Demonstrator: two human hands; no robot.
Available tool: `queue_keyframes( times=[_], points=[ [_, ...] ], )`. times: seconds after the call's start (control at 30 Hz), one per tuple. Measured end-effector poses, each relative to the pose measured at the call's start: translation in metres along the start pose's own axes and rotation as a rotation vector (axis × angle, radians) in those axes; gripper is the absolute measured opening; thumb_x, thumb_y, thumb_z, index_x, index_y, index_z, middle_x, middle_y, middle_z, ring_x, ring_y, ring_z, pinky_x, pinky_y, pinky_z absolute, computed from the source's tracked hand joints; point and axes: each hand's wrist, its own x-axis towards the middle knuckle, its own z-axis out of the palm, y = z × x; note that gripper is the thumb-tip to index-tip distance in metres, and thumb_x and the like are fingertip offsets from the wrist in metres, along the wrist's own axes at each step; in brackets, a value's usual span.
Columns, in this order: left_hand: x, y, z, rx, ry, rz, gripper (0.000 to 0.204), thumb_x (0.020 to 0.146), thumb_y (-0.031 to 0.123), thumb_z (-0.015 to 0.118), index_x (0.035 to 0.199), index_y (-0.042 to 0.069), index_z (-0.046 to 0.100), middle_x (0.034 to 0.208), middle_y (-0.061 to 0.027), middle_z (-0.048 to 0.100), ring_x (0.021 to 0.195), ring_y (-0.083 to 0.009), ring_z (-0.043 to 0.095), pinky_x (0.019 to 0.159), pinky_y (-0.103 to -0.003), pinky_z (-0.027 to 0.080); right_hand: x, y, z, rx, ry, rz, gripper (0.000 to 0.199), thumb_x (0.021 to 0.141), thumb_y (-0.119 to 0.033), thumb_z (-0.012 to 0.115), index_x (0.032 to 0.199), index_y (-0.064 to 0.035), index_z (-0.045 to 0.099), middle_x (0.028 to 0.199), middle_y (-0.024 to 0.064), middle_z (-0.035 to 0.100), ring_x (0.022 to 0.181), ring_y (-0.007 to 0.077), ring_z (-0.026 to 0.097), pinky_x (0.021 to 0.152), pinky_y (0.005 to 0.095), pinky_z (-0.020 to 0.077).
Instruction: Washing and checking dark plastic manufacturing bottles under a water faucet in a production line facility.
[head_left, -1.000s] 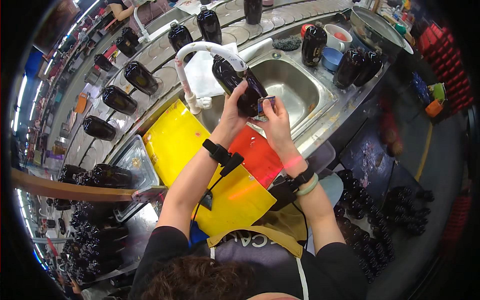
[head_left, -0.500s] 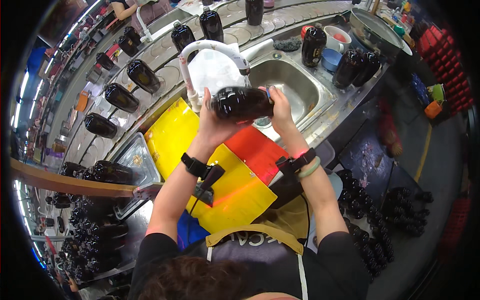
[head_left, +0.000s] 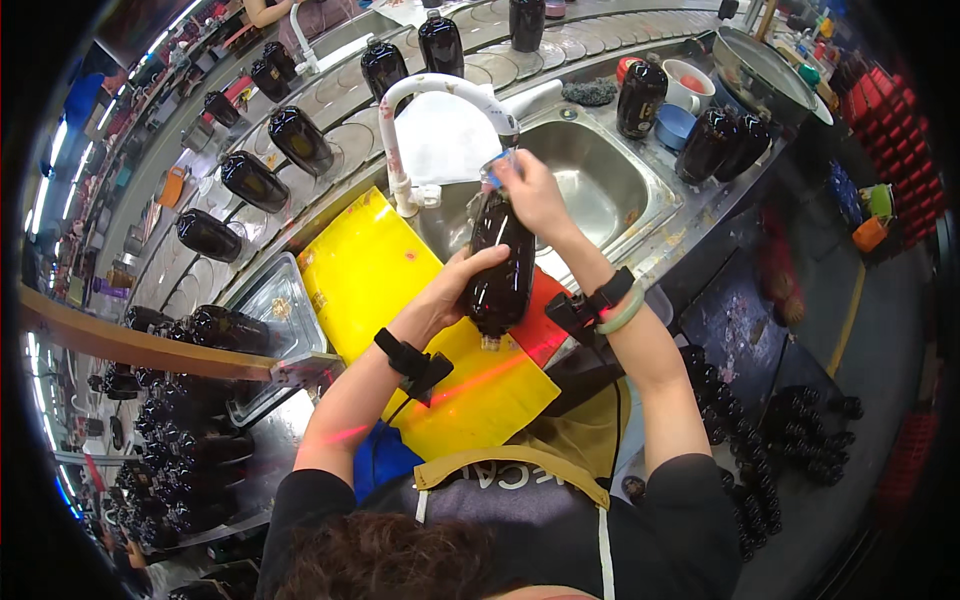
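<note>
Bottle (head_left: 500, 262) now stands upright over the sink (head_left: 590, 180), where half a second ago it lay sideways; left hand (head_left: 462, 285) wraps its body, right hand (head_left: 525, 190) pinches the blue cap (head_left: 492, 172) below the tap (head_left: 440, 100)
</note>
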Motion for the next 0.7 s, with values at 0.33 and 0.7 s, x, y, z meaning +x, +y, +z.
queue_keyframes(
  times=[0.33,0.7],
  points=[
    [0.008,-0.014,-0.017,-0.148,0.101,0.231,0.05,0.089,0.03,0.07,0.126,0.002,0.051,0.101,-0.0114,0.068,0.082,-0.019,0.07,0.073,-0.033,0.06,-0.039,0.003,-0.015,0.007,0.156,0.134,0.018,0.095,-0.015,0.062,0.103,0.0015,0.062,0.082,0.0083,0.066,0.059,0.0128,0.062,0.05,0.0284,0.0534],
    [0.01,-0.016,-0.039,-0.139,-0.021,0.15,0.05,0.092,0.039,0.063,0.123,0.001,0.058,0.103,-0.0131,0.071,0.085,-0.0195,0.072,0.076,-0.033,0.06,-0.031,0.013,-0.002,-0.16,0.193,-0.007,0.02,0.095,-0.017,0.062,0.103,0.0007,0.06,0.08,0.0151,0.068,0.071,0.0278,0.067,0.066,0.0386,0.051]
  ],
)
